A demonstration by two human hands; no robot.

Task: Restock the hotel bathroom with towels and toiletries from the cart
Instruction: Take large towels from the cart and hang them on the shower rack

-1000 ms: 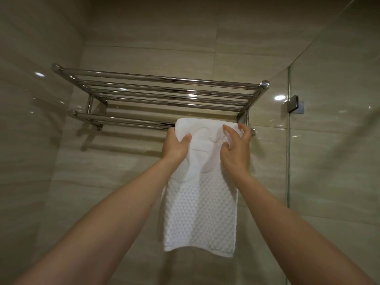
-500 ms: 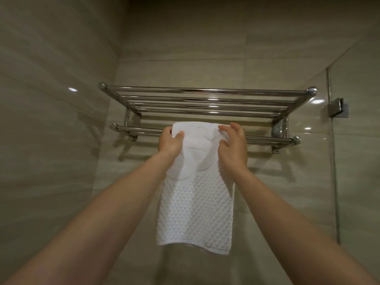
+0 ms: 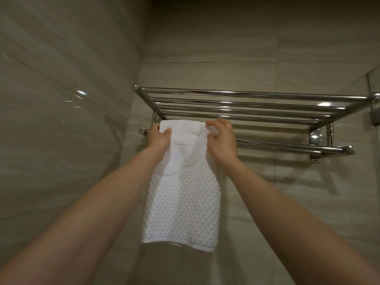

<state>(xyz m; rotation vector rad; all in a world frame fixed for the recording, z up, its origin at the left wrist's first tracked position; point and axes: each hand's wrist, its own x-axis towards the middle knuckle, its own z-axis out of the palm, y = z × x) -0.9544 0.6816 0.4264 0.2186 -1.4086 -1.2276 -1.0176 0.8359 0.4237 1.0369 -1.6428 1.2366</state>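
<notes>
A white textured towel [image 3: 182,202] hangs folded over the lower bar of a chrome towel rack [image 3: 257,98] on the tiled wall. It sits at the bar's left end, close to the corner. My left hand [image 3: 160,137] grips the towel's upper left edge, thumb on the front. My right hand [image 3: 221,138] holds the upper right edge with curled fingers. The towel's lower hem hangs free well below the bar.
The rack's upper shelf of several chrome bars holds nothing. The lower bar [image 3: 287,148] runs bare to the right of the towel. A tiled side wall [image 3: 61,120] stands close on the left, and a glass panel [image 3: 375,89] with a metal bracket on the right.
Both hands have slid the towel leftward along the lower bar, from its right end to its left end. Their hold on the towel's top edges is unchanged.
</notes>
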